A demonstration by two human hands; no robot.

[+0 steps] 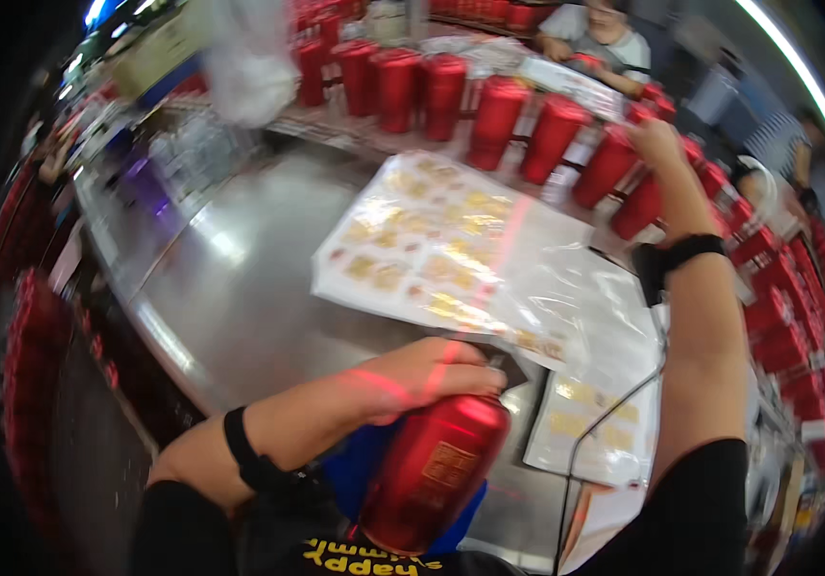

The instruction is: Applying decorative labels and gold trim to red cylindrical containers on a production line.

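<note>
A glossy red metal tumbler (436,475) with a gold square print leans close to my body, over something blue. My left hand (432,374) is closed over its upper end, and a red light line crosses that hand and wrist. Stretched out to the far right, my right hand (657,144) is at a row of red tumblers (607,165). Motion smears its fingers, so its grip does not show. Between my arms lies a large clear-covered sheet of gold stickers (432,240). A smaller sticker sheet (590,427) rests nearer my right forearm.
The metal tabletop (268,250) spreads to the left. Red tumblers line the far shelf and right side. A thin black cable (590,427) runs beside my right arm. A clear plastic bag (249,67) hangs at the far left. Across the shelf sits another person (605,48).
</note>
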